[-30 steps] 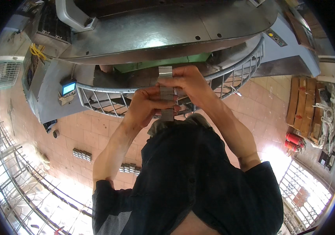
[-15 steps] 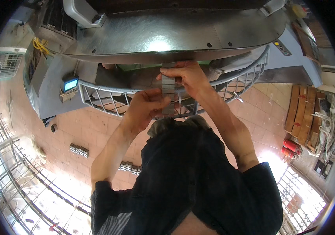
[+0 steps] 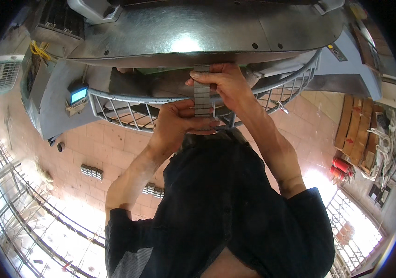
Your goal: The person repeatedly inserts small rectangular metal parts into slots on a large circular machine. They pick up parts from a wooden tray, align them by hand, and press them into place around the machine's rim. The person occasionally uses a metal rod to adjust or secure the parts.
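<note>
Grey, squarish pieces, lined up edge to edge as a narrow row (image 3: 202, 95), are held in the air between both hands, in front of the middle of the front edge of the metal tabletop (image 3: 161, 39) and above the curved rail (image 3: 137, 99). Whether that edge is touched by the upper end of the row cannot be told. The upper end is grasped by the right hand (image 3: 230, 85), its thumb laid across the face of the row and its other fingers set beside and behind. The lower end is grasped by the left hand (image 3: 172, 123), with fingers crossed over and under it, close to the dark shirt (image 3: 207, 194). Both ends are presumably gripped because separate pieces could slip out of line if only one were supported; the row seems to be held lengthwise, away from the body, so that its whole face can be seen.

On the tiled floor (image 3: 119, 150), past the left end of the rail, a block stack (image 3: 91, 172) has been set down in a neat line, and a second stack (image 3: 153, 190) is partly hidden by the left arm. Such tidy placing is probably meant for easy counting or lifting. By the rail's left corner, a small lit screen (image 3: 78, 95) is mounted, angled perhaps for easy reading.
</note>
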### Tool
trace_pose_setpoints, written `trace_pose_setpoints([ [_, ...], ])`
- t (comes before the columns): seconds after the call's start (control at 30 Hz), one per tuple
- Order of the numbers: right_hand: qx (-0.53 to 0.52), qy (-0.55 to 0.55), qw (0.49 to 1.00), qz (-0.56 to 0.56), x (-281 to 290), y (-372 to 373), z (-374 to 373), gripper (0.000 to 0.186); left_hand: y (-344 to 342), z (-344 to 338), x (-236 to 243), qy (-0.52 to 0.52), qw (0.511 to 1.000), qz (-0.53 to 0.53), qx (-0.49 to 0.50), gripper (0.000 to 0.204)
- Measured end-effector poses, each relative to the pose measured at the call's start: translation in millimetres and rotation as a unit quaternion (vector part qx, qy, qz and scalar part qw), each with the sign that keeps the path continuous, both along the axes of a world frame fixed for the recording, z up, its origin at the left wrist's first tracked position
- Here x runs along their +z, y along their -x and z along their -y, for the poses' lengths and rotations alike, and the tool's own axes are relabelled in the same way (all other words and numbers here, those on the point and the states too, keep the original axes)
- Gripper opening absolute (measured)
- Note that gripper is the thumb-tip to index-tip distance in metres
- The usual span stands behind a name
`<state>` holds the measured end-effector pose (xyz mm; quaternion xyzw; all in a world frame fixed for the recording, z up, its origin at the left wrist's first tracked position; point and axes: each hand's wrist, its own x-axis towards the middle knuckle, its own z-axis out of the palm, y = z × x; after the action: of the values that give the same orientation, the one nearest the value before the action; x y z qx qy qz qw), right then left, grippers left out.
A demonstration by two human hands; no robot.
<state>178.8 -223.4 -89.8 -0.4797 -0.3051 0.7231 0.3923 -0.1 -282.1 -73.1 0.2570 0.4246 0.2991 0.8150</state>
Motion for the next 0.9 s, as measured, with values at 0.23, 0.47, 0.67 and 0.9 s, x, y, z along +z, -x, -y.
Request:
trace_pose_setpoints([
  [0.23, -0.043, -0.016, 0.998, -0.037, -4.1, 3.2, 1.4, 0.019, 2.8, -3.4, -9.6, -0.008, 1.000, 0.010, -0.025, 0.042],
  [0.47, -0.073, -0.029, 0.997, 0.007, 8.5, 1.2, 15.2, 0.024, -4.0, 4.1, -15.2, -0.051, 0.998, 0.035, -0.027, 0.039],
  [0.67, -0.129, -0.193, 0.966, 0.118, 52.4, -48.5, 85.9, 0.024, -49.5, 38.2, 2.6, -0.163, 0.982, 0.011, -0.091, 0.034],
  [0.9, -0.206, -0.231, 0.944, 0.114, 78.6, -133.7, 187.9, 0.029, -136.4, 88.1, 7.6, -0.246, 0.954, 0.031, -0.169, 0.033],
])
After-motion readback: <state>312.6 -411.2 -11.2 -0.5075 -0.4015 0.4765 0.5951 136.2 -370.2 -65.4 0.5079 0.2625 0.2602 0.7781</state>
